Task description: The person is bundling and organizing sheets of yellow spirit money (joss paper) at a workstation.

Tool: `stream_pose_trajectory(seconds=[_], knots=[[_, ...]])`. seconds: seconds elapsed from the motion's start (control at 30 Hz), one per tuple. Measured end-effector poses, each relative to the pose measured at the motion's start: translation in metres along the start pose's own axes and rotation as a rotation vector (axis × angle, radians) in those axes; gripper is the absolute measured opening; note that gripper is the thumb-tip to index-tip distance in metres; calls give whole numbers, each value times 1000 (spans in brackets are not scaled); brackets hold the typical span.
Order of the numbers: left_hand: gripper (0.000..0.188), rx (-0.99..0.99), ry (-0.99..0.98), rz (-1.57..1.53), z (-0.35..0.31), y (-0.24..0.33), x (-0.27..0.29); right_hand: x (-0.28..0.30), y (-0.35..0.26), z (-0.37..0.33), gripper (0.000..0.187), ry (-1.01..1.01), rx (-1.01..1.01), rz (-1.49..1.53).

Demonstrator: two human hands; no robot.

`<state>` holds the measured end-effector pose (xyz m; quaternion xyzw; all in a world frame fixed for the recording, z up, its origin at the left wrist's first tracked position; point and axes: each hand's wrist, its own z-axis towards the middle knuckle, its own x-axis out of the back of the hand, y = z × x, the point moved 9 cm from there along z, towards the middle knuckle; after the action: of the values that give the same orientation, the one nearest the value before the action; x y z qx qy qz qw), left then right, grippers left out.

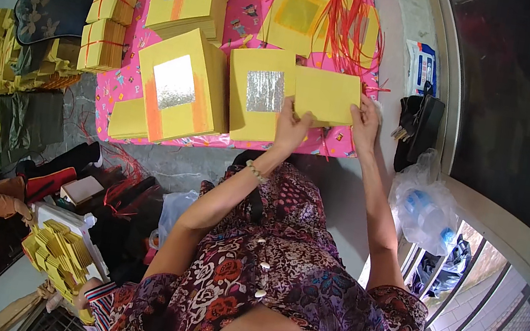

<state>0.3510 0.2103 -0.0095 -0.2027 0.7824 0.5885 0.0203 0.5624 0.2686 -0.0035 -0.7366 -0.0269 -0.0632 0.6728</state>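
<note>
On pink cloth (127, 87), four yellow stacks (184, 85), both hands (292, 128) clamped on one sheet (327, 96)

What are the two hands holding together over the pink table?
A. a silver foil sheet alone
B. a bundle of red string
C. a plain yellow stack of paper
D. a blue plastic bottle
C: the left hand and the right hand grip opposite sides of a plain yellow paper stack, beside a stack with a silver foil square.
</note>
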Motion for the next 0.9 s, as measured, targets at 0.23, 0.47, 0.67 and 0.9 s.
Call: stream_pose_trajectory(seconds=[0.23,0.47,0.67,0.9], knots=[[48,-25,-88,716,8,-16,-26,32,23,2,35,27,33,-253],[49,100,-118,887,20,-41,-23,20,12,12,37,-34,69,-488],[49,92,-114,946,20,-47,-24,18,22,12,37,-65,68,-549],[48,180,-100,936,22,-59,-22,3,-4,6,43,-50,214,-873]])
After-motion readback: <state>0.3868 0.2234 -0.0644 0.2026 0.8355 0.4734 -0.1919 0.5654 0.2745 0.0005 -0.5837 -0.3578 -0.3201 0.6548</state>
